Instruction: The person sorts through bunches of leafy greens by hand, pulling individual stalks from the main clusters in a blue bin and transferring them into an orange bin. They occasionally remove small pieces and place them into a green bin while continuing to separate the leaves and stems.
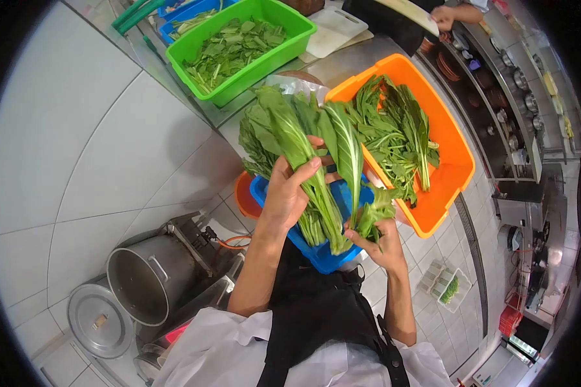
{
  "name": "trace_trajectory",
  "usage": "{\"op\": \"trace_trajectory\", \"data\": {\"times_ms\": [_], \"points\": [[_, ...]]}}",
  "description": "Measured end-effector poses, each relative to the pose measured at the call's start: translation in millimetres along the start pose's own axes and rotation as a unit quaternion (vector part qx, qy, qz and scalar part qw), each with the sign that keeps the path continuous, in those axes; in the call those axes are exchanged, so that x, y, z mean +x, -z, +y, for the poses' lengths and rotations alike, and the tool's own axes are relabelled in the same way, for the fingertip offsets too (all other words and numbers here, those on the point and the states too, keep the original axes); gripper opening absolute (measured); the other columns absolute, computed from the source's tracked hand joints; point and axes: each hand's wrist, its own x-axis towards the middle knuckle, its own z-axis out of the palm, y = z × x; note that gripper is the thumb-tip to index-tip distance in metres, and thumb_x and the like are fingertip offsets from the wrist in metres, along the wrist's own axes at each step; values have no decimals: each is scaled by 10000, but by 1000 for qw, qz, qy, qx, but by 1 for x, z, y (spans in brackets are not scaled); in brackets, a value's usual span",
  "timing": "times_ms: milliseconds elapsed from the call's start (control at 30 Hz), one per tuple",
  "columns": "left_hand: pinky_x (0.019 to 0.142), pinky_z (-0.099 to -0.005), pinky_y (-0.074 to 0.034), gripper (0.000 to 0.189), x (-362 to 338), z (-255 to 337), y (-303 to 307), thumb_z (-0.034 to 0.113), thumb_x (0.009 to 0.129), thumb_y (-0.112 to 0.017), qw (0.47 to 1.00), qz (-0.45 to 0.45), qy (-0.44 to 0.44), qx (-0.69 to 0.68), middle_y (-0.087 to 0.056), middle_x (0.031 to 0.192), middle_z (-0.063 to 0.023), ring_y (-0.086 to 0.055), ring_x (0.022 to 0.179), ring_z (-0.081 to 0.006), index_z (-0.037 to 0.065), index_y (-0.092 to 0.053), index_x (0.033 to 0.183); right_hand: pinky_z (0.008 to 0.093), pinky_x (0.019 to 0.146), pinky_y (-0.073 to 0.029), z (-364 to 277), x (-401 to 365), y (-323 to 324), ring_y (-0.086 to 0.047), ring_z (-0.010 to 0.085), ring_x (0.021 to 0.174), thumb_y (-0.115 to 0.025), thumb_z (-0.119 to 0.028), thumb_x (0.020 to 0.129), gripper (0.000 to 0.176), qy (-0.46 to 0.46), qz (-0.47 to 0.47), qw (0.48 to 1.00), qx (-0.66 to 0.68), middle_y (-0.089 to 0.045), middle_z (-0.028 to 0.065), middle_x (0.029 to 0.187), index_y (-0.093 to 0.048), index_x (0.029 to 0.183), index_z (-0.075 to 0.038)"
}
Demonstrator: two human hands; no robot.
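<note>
We see the left hand (284,193) closed around a thick bunch of green leafy vegetables with pale stalks (303,145), held up over a blue plastic crate (311,255) in front of the black apron. The right hand (386,244) pinches a single loose green leaf (376,211) at the foot of that bunch. Just beside it on the right stands an orange plastic tub (455,161) holding more long-stemmed greens. Further off, a bright green plastic tub (265,68) holds cut leaves, with a white cutting board (332,29) next to it. Another person's hand (442,17) shows at the top edge. Low on the left sit a steel stockpot (150,277) and its round lid (97,319).
</note>
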Motion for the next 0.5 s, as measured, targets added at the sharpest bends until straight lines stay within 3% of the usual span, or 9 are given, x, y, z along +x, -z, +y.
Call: {"op": "trace_trajectory", "data": {"times_ms": [133, 267, 333, 400, 500], "points": [[800, -364, -516, 275, 3, 5, -10, 87, 904, -613, 999, 24, 4, 42, -583, 1107, -45, -589, 1000, -173, 52, -545, 1169, 300, 677, -502, 7, 0, -4, -621, 147, 771, -697, -5, 827, 93, 3, 5, 999, 43, -670, 52, 871, -665, 913, 12], [831, -344, -537, 250, 12, 1, -10, 15, 872, -647, 999, 38, -24, 17, -600, 1092, -71, -606, 961, -147, 31, -541, 1098, 291, 683, -499, 11, 0, -5, -616, 144, 776, -696, -29, 839, 112, -2, 20, 999, 42, -671, 58, 879, -666, 939, 12], [792, -325, -532, 230, 17, 1, -13, 8, 854, -670, 991, 57, -87, 84, -613, 1045, -57, -598, 925, -123, 34, -552, 1049, 287, 681, -496, 10, 0, -4, -611, 142, 774, -697, -42, 843, 123, 12, 27, 999, 21, -670, 59, 881, -666, 949, 13], [788, -324, -530, 225, 17, 2, -15, 12, 860, -664, 991, 63, -93, 78, -618, 1025, -54, -598, 930, -126, 27, -557, 1058, 311, 764, -504, 7, -1, -3, -645, 168, 842, -704, -1, 824, 167, -29, 55, 998, 20, -708, 83, 942, -677, 988, 5], [801, -326, -526, 235, 15, 4, -18, 57, 899, -622, 993, 56, -86, 57, -617, 1033, -60, -598, 948, -135, 10, -553, 1118, 301, 747, -504, 14, -1, -5, -638, 158, 814, -695, -7, 836, 140, -31, 100, 994, 31, -699, 76, 899, -669, 972, 14]]}}
